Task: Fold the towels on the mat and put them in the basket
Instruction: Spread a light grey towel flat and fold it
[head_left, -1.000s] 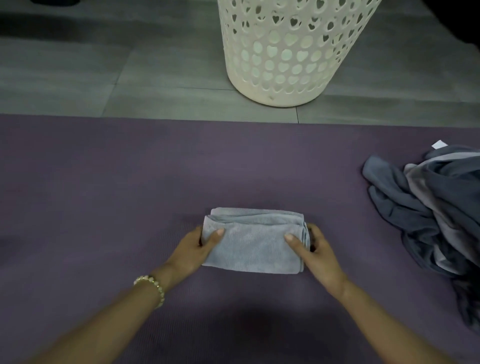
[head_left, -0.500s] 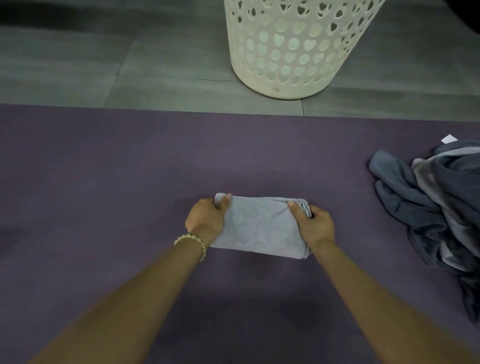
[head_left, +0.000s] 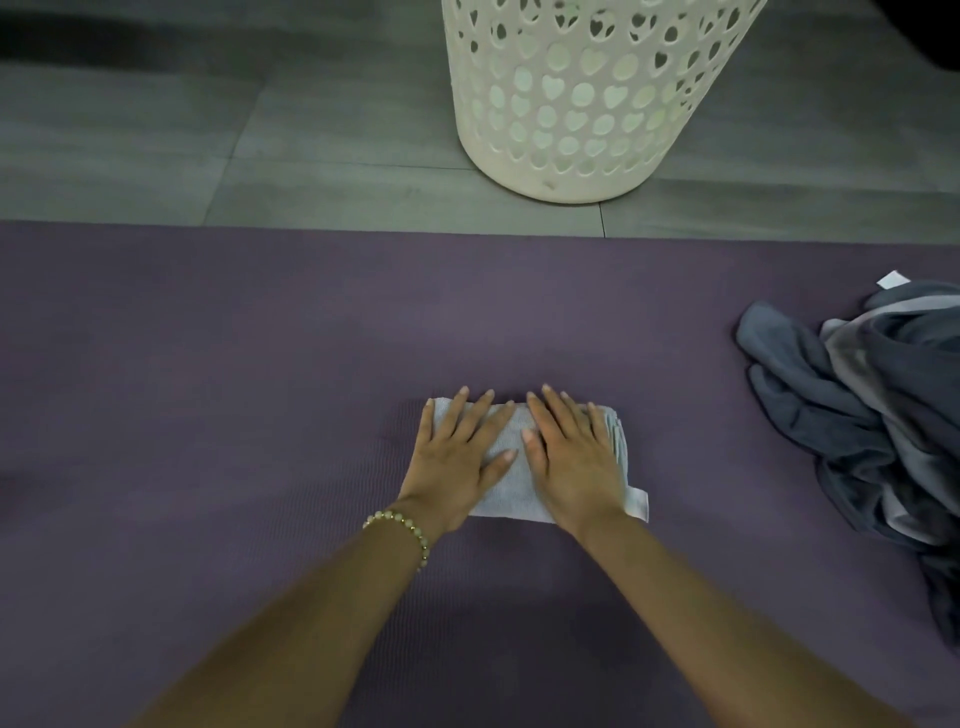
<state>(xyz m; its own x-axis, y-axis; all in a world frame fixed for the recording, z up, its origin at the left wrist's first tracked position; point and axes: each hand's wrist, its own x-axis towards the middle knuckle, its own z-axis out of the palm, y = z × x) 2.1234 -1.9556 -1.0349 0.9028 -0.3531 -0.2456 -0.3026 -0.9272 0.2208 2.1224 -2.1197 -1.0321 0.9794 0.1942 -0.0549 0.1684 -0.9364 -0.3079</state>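
On the mat (head_left: 260, 364), the folded towel (head_left: 511, 467) lies under both hands' flat, straight fingers (head_left: 480, 415).

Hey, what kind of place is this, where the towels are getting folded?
Probably a room in a home, used for laundry on the floor. A purple mat lies on grey floor tiles, a white laundry basket stands just beyond it, and unfolded grey towels are heaped at its right.
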